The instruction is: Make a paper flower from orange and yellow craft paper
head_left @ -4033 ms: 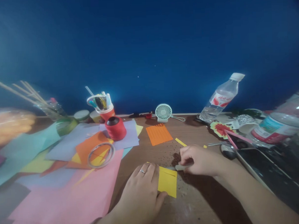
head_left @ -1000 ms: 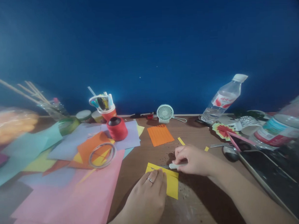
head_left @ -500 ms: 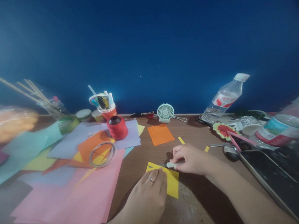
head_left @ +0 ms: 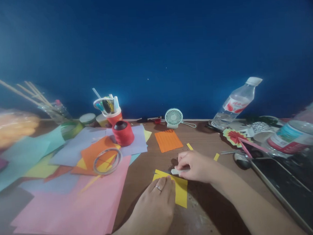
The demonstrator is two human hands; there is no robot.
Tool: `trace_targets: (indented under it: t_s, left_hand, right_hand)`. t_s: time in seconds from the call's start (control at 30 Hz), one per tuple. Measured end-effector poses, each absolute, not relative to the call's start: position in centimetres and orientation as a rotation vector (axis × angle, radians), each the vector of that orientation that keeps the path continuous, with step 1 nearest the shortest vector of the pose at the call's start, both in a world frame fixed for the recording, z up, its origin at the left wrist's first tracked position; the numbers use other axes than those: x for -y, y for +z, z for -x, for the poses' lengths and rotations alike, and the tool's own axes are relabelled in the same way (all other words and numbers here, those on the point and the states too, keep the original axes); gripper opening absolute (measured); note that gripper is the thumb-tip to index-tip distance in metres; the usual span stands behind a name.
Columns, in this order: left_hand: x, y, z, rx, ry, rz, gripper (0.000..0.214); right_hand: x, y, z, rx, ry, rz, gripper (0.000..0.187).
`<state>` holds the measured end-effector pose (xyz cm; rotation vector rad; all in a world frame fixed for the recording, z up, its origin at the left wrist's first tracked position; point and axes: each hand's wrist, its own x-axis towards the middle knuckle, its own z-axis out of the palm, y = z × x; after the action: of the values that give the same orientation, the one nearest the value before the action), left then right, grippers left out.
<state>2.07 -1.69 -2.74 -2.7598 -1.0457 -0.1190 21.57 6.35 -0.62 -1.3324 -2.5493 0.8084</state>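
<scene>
My left hand (head_left: 156,205), with a ring on one finger, lies flat with its fingers stretched out. It presses a yellow sheet of paper (head_left: 181,192) onto the brown table. Along the sheet's far edge a narrow yellow strip (head_left: 161,173) stands partly apart from it. My right hand (head_left: 195,167) is closed around a slim white utility knife (head_left: 175,171), just beyond the paper's far edge. The knife points left, and its blade is hard to make out. Farther back lies an orange pleated piece of paper (head_left: 169,141).
Small yellow scraps (head_left: 189,146) lie beyond my right hand. On the left are coloured sheets (head_left: 72,209), a tape roll (head_left: 96,164) and a red thread spool (head_left: 123,134). A small fan (head_left: 174,117) stands behind. To the right are a tilted bottle (head_left: 234,104) and a phone (head_left: 279,185).
My right hand has shifted slightly left with the knife, along the far edge of the yellow paper. My left hand stays pressed on the sheet.
</scene>
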Motion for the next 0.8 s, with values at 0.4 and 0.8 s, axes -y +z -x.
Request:
trace_targets:
  t_s: [0.4, 0.8]
  left_hand:
    - [1.73, -2.59, -2.25, 1.056, -0.145, 2.755, 0.04]
    - [1.74, -2.34, -2.33, 1.056, -0.149, 2.752, 0.04]
  right_hand:
    - [-6.3, -0.63, -21.08, 2.523, 0.788, 1.297, 0.015]
    - [-6.31, -0.96, -20.93, 2.517, 0.771, 1.281, 0.014]
